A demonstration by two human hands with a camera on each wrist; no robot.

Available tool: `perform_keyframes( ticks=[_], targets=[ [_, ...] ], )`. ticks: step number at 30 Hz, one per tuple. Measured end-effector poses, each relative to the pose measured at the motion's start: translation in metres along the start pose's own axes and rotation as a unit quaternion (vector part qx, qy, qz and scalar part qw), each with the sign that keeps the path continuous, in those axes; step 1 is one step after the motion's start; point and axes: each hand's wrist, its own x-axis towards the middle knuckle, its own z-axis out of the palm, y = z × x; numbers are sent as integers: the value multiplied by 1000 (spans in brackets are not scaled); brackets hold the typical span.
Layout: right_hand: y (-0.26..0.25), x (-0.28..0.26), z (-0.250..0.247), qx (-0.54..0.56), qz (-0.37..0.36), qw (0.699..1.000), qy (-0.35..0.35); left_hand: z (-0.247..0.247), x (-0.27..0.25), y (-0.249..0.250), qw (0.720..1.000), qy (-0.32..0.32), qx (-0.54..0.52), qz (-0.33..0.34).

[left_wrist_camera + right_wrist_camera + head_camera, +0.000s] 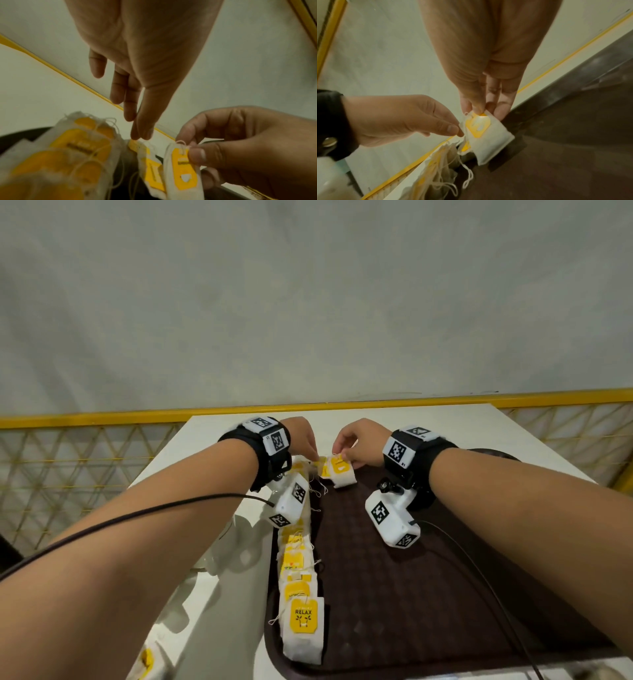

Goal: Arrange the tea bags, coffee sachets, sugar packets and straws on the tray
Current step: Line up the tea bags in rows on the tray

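- On the white table [394, 419], at the near left corner, a loose tea bag with a yellow tag [146, 659] lies off the tray, partly cut by the frame edge.
- A row of tea bags [297, 559] runs near to far along the left edge of the dark brown tray [411, 577], overlapping one another, white pouches with yellow tags and loose strings; the nearest tag reads RELAX.
- The left hand [301, 436] reaches to the far left corner of the tray, above the far end of that row. Its fingers point down, nearly straight; thumb and forefinger tips meet at the top edge of a second tea bag [151, 170] that lies just left of the held one. Whether they truly pinch it I cannot tell.
- The held tea bag [339, 472] is at the far edge of the tray, a white pouch with a yellow tag facing up, its lower end on or just over the tray surface; the two bags overlap at their edges.
- The right hand [359, 443] holds that bag by its top: thumb on the yellow tag, forefinger behind, the other fingers curled loosely beside.
- Both wrists carry black straps with white marker-covered camera blocks, and black cables trail back toward the near side.
- Beyond the table stand a yellow rail and a pale wall.
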Motion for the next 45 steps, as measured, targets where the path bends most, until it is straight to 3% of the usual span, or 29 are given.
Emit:
perform_keyframes(
  ticks=[12, 26, 33, 36, 41, 45],
  targets=[
    [10, 0, 12, 35, 85, 996, -5, 12, 9, 20, 996, -47, 72, -39],
    [12, -14, -5, 100, 117, 987, -33, -4, -6, 27, 999, -2, -1, 41],
    [8, -14, -7, 98, 87, 990, -49, -8, -11, 29, 994, -70, 2, 79],
    [5, -13, -9, 108, 87, 988, -74, -12, -10, 29, 992, -73, -60, 83],
    [10, -14, -15, 127, 113, 980, -104, -22, -10, 27, 977, -106, -171, 69],
    [17, -14, -12, 121, 141, 977, -104, -27, -16, 23, 974, -152, -156, 53]
  ],
)
